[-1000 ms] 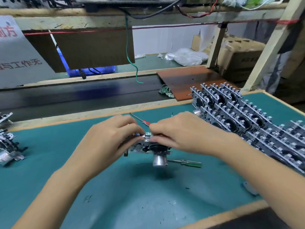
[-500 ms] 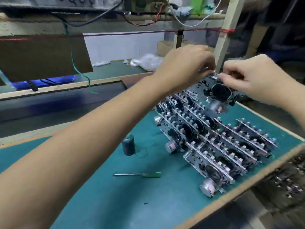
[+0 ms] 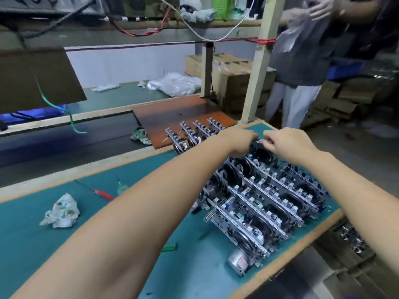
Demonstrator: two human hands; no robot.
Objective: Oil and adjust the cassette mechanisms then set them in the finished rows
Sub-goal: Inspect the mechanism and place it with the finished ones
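Both hands have carried the cassette mechanism (image 3: 262, 153) from desk centre down to the far end of the finished rows (image 3: 265, 197), by the desk (image 3: 26, 240) right edge. Left hand (image 3: 239, 140) and right hand (image 3: 287, 143) each hold a pinching grip on its top edge. Judged stiff, moderately heavy at the motor, with fragile small levers; hold by the metal frame edges. A red screwdriver (image 3: 101, 193) lies near the far edge.

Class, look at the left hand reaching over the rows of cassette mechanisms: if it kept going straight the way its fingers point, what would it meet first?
Most likely the right hand: the left hand points rightward at it across a small gap above the held cassette mechanism. Depth is unclear.
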